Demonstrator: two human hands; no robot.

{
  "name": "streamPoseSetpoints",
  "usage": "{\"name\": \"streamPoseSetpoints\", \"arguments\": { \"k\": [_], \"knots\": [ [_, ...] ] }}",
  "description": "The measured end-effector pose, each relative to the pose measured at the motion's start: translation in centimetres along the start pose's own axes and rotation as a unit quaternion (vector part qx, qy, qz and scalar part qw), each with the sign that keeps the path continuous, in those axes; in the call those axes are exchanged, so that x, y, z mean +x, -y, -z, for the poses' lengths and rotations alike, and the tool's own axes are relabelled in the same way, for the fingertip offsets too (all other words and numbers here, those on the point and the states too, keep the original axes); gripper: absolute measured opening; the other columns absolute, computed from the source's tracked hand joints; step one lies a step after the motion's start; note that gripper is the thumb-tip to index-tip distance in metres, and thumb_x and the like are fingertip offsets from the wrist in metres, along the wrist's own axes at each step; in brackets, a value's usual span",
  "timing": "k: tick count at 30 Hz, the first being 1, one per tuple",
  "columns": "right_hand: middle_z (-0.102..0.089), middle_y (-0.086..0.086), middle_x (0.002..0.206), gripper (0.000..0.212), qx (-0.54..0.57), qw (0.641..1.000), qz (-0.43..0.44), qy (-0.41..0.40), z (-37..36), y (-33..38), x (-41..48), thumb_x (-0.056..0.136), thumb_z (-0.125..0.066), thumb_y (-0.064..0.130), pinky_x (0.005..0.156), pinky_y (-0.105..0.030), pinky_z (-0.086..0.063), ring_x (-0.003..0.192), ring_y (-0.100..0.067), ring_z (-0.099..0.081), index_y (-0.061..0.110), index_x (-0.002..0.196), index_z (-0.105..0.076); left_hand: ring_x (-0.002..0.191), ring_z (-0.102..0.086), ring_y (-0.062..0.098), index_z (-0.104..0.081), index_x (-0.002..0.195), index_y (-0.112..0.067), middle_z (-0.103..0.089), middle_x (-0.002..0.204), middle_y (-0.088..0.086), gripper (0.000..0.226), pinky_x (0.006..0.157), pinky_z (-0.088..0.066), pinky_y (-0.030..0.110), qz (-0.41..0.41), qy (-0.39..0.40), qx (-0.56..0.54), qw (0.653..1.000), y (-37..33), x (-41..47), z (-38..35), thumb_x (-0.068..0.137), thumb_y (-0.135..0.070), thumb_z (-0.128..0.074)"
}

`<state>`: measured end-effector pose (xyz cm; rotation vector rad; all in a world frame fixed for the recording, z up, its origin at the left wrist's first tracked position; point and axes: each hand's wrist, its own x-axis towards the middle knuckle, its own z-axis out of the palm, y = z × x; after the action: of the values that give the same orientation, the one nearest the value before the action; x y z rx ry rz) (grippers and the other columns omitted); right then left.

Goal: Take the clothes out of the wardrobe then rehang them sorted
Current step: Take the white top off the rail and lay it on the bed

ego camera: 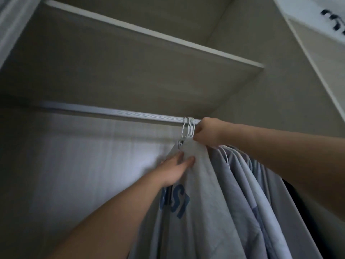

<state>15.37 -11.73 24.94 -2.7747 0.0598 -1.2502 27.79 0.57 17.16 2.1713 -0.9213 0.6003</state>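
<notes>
Clothes (233,193) hang in a tight bunch at the right end of the wardrobe rail (112,112), each on a white wire hanger. The hangers (189,126) have their hooks packed side by side over the rail. The front garment is a grey shirt (201,184) with blue lettering (179,204) on its lower left part. Pale blue and grey garments follow behind it, and a dark garment (298,202) hangs at the far right. The right hand (207,132) sits just under the rail at the hanger necks. Its grip is clamped: the fingers curl in around the hangers below the hooks. The left hand (173,171) reaches up from below and lies on the shoulder area of the grey shirt. Its grip is apart, with the fingers extended and touching the fabric near the collar. A shelf (130,71) spans the wardrobe above the rail. The rail is bare to the left of the bunch, in front of the pale back wall (84,156).
</notes>
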Motion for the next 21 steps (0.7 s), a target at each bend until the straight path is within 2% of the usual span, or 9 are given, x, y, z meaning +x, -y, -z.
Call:
{"name": "streamPoseSetpoints", "arguments": {
  "k": [3, 7, 10, 13, 15, 17, 18, 20, 21],
  "knots": [
    [-0.063, -0.016, 0.079, 0.015, 0.202, 0.974, -0.092, 0.046, 0.4, 1.4, 0.3, 0.093, -0.056, 0.013, 0.066, -0.039, -0.06, 0.069, -0.03, -0.065, 0.001, 0.086, -0.061, 0.15, -0.025, 0.022, -0.023, 0.157, -0.033, -0.023, 0.164, -0.003, 0.084, 0.122, -0.021, 0.043, -0.011, 0.012, -0.043, 0.999, 0.8, 0.7, -0.2, 0.088, -0.079, -0.034],
    [-0.06, -0.019, 0.103, 0.024, 0.295, 0.934, -0.17, 0.107, -0.2, 2.3, 0.9, 0.099, -0.054, 0.016, 0.06, -0.04, -0.06, 0.083, -0.03, -0.065, -0.002, 0.115, -0.055, 0.15, -0.025, 0.022, -0.023, 0.157, -0.033, -0.023, 0.164, -0.002, 0.081, 0.122, -0.02, 0.045, -0.012, 0.021, -0.067, 0.997, 1.3, 0.7, 0.0, 0.09, -0.077, -0.033],
    [-0.062, -0.016, 0.09, 0.019, 0.293, 0.926, -0.201, 0.125, -1.0, 2.9, 1.5, 0.102, -0.049, 0.014, 0.041, -0.034, -0.055, 0.073, -0.027, -0.063, 0.0, 0.113, -0.056, 0.149, -0.025, 0.022, -0.022, 0.158, -0.031, -0.023, 0.164, -0.002, 0.082, 0.122, -0.019, 0.043, -0.011, 0.03, -0.067, 0.997, 1.6, 0.4, 0.1, 0.091, -0.077, -0.032],
    [-0.063, -0.01, 0.077, 0.016, 0.227, 0.941, -0.211, 0.137, -1.9, 3.1, 2.4, 0.102, -0.047, 0.013, 0.036, -0.029, -0.051, 0.062, -0.021, -0.06, 0.004, 0.097, -0.059, 0.149, -0.025, 0.021, -0.02, 0.159, -0.03, -0.023, 0.164, -0.003, 0.082, 0.12, -0.021, 0.037, -0.014, 0.039, -0.053, 0.998, 1.8, 0.4, -0.1, 0.092, -0.076, -0.032],
    [-0.061, -0.007, 0.073, 0.015, 0.216, 0.938, -0.235, 0.135, -2.3, 3.2, 2.6, 0.1, -0.049, 0.016, 0.034, -0.026, -0.048, 0.058, -0.02, -0.057, 0.007, 0.094, -0.06, 0.149, -0.027, 0.02, -0.019, 0.159, -0.03, -0.024, 0.164, -0.003, 0.083, 0.119, -0.023, 0.036, -0.015, 0.042, -0.056, 0.997, 2.0, 0.5, -0.4, 0.092, -0.076, -0.033],
    [-0.06, -0.008, 0.082, 0.013, 0.2, 0.949, -0.218, 0.111, -2.5, 3.1, 2.5, 0.098, -0.05, 0.017, 0.041, -0.026, -0.048, 0.064, -0.022, -0.056, 0.01, 0.106, -0.057, 0.148, -0.029, 0.021, -0.018, 0.159, -0.03, -0.025, 0.164, -0.003, 0.084, 0.118, -0.025, 0.036, -0.014, 0.048, -0.057, 0.997, 1.9, 0.5, -0.5, 0.091, -0.077, -0.034],
    [-0.061, -0.012, 0.095, 0.018, 0.186, 0.961, -0.189, 0.083, -2.8, 2.9, 2.6, 0.099, -0.049, 0.016, 0.047, -0.03, -0.048, 0.075, -0.027, -0.058, 0.01, 0.115, -0.056, 0.147, -0.03, 0.022, -0.018, 0.159, -0.031, -0.025, 0.163, -0.002, 0.086, 0.118, -0.026, 0.037, -0.014, 0.051, -0.056, 0.997, 1.9, 0.5, -0.6, 0.089, -0.079, -0.034],
    [-0.057, -0.018, 0.128, 0.033, 0.177, 0.969, -0.169, 0.024, -3.1, 3.5, 1.8, 0.102, -0.041, 0.013, 0.071, -0.04, -0.05, 0.111, -0.034, -0.059, 0.003, 0.131, -0.052, 0.147, -0.03, 0.023, -0.018, 0.158, -0.035, -0.026, 0.164, -0.003, 0.094, 0.119, -0.026, 0.042, -0.015, 0.052, -0.044, 0.998, 2.0, 0.6, -0.8, 0.08, -0.086, -0.033],
    [-0.054, -0.018, 0.137, 0.036, 0.101, 0.985, -0.141, 0.017, -3.4, 3.8, 1.7, 0.103, -0.037, 0.012, 0.086, -0.04, -0.049, 0.122, -0.034, -0.054, 0.0, 0.134, -0.051, 0.148, -0.029, 0.024, -0.018, 0.157, -0.037, -0.025, 0.164, -0.004, 0.096, 0.119, -0.026, 0.043, -0.017, 0.048, -0.04, 0.998, 2.1, 0.6, -1.0, 0.077, -0.088, -0.032]
  ]
}}
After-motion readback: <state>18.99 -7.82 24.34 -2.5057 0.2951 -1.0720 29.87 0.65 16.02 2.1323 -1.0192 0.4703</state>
